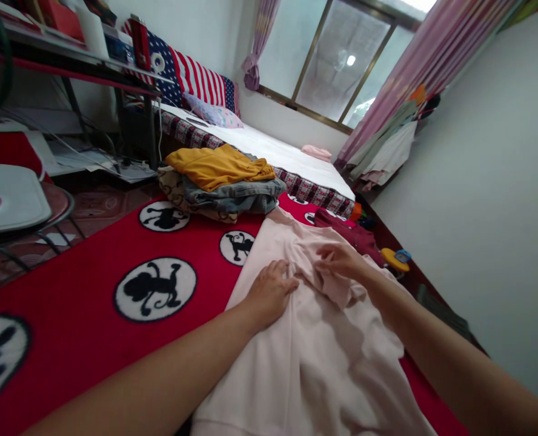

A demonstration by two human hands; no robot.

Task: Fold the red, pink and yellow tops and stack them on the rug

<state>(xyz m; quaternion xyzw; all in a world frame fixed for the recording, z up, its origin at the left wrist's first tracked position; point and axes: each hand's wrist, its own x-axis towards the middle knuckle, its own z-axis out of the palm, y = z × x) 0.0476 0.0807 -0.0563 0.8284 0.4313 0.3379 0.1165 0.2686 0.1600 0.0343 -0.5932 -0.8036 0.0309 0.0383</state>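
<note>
A pale pink sweatshirt (314,357) lies spread on the red blanket in front of me, its neckline end away from me and its middle wrinkled. My left hand (271,293) rests on the left part of it, fingers lying on the cloth and thumb apart. To the right, my right hand (342,260) has its fingers pinched together on a bunched fold, which looks like part of a sleeve. The fingertips of the right hand are partly hidden by the cloth.
Beyond the sweatshirt sits a pile of folded clothes (228,188), mustard yellow on top. The red blanket (87,357) carries monkey circles. A dark red garment (355,236) and a yellow round object (394,259) lie right. A chair (14,200) and desk stand left; a bed (269,142) is behind.
</note>
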